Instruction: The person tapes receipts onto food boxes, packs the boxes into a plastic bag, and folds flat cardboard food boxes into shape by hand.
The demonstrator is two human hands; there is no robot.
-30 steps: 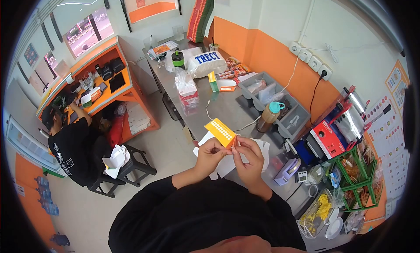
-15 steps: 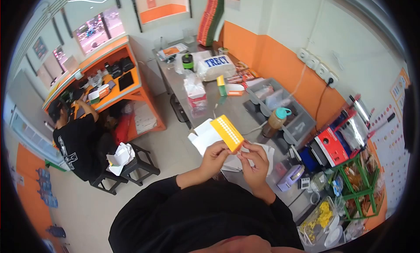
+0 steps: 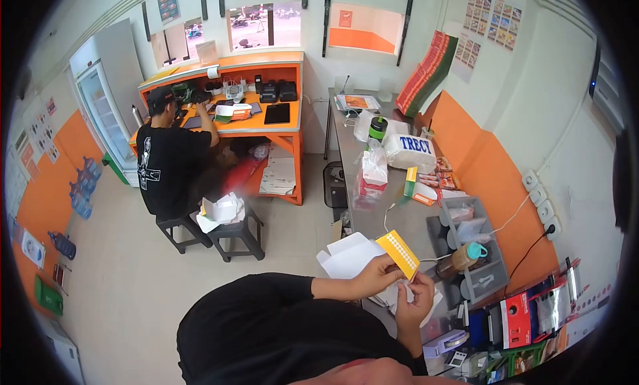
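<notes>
A yellow carton with rows of white dots [image 3: 399,253] is held up over the metal table. My left hand [image 3: 379,275] is closed on its lower left side. The fingers of my right hand [image 3: 416,298] are pinched at its lower corner, close to my left fingertips. White unfolded card [image 3: 349,255] lies on the table to the left of the carton, and more white card is partly hidden under my hands. A yellow and green box [image 3: 410,180] stands farther back, beside an orange and white tray [image 3: 425,194].
A bottle with a turquoise lid [image 3: 459,258] stands by a grey divided bin [image 3: 489,278] on the right. A person in black [image 3: 170,162] sits at the orange desk [image 3: 249,124]. A stool [image 3: 239,237] holds white cartons.
The view has swung to the left, so the table and my hands appear farther right. Both hands still hold the yellow carton.
</notes>
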